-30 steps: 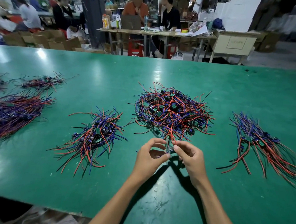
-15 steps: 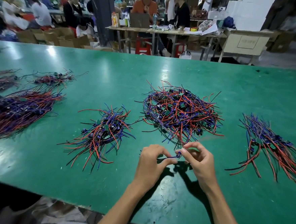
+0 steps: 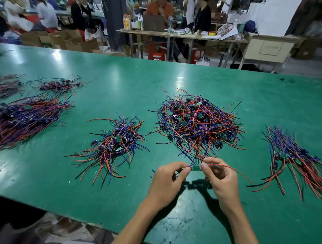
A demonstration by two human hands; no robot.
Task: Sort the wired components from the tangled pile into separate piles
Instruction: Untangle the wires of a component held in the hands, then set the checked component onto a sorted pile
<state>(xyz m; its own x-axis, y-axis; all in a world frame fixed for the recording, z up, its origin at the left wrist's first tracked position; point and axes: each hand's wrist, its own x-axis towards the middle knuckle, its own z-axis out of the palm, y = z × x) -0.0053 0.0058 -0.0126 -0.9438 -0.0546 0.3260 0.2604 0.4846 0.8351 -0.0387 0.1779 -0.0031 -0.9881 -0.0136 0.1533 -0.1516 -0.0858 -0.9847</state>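
Since the earlier frame the board (image 3: 196, 168) got pulled clear of the tangle (image 3: 199, 124) and turned flat-on, so its green face shows now; before it was just a dark bit between the fingertips. Left hand (image 3: 168, 181) pinches the board's left end w/ thumb and forefinger, right hand (image 3: 221, 180) pinches the right end, both held just above the table (image 3: 121, 77) near the front edge. One red wire (image 3: 231, 169) runs off the board to the right, past the right hand, and droops toward the table. Blue wires go up from the board twd the tangle, can't tell if they're still caught in it. Tangle sits just behind the hands, center of the table. Left of it is a smaller sorted pile (image 3: 114, 143), farther left a big pile (image 3: 21, 119) and a small pile (image 3: 60, 85) behind that. Right of the tangle, well apart, is a right pile (image 3: 295, 158) w/ wires laid roughly parallel.
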